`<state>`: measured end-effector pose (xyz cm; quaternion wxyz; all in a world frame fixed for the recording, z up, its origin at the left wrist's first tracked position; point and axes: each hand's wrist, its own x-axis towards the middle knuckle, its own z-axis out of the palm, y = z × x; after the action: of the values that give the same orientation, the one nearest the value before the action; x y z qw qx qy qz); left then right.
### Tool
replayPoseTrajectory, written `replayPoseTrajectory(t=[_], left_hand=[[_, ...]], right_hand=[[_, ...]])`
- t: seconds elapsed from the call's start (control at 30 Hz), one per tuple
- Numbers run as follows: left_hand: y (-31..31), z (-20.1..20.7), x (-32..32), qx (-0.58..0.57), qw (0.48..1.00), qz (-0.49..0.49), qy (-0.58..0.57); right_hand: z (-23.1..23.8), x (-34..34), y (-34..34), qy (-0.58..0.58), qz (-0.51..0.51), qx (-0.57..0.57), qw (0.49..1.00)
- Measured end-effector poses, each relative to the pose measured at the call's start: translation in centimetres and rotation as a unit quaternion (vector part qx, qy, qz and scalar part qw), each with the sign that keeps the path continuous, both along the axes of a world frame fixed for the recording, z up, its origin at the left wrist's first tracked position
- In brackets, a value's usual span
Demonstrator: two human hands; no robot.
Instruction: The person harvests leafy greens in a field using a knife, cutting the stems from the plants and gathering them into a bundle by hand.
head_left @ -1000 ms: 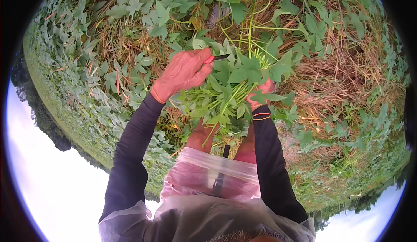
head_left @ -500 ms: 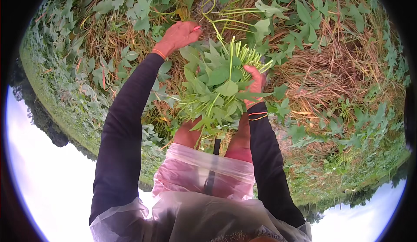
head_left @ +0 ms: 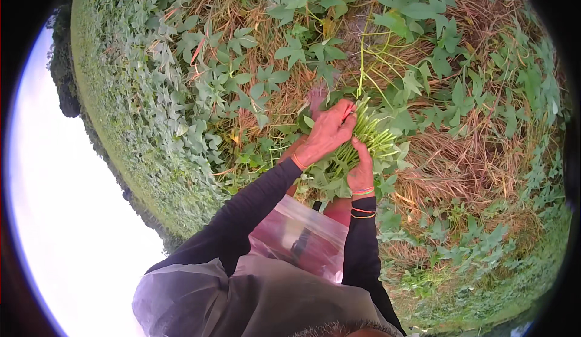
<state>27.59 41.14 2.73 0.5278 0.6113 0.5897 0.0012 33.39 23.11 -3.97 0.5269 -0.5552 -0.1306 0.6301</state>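
Half a second ago the left hand (head_left: 327, 132) was out to the side, apart from the bunch; now it has come in to the upper left edge of the stem bunch (head_left: 376, 138), close beside the right hand (head_left: 362, 170). The left grip is closed around a red-handled knife (head_left: 347, 112), whose blade I cannot make out. The right grip stays clamped on the bunch, thumb laid across it, in front of the knees. The stems are slim, smooth and pale green, their blunt ends fanned to the upper right; its broad leaves now lie mostly hidden under the hands. Beyond are thin, bending vines (head_left: 378, 65) and dry, brown, wiry straw (head_left: 445, 161). The sleeves (head_left: 254, 210) are dark cloth, the cover (head_left: 284, 301) thin, wrinkled, see-through plastic.
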Motion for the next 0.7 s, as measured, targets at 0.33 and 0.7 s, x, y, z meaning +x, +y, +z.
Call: replayPoseTrajectory(t=[0.33, 0.7], left_hand=[[-5.2, 2.6, -7.0, -0.022, 0.969, 0.209, -0.126], [-3.6, 3.3, -10.7, -0.161, 0.825, 0.483, -0.246]], right_hand=[[4.9, 0.5, 1.5, -0.075, 0.124, -0.001, 0.989], [4.7, 4.5, 4.7, 0.356, 0.087, -0.177, 0.913]])
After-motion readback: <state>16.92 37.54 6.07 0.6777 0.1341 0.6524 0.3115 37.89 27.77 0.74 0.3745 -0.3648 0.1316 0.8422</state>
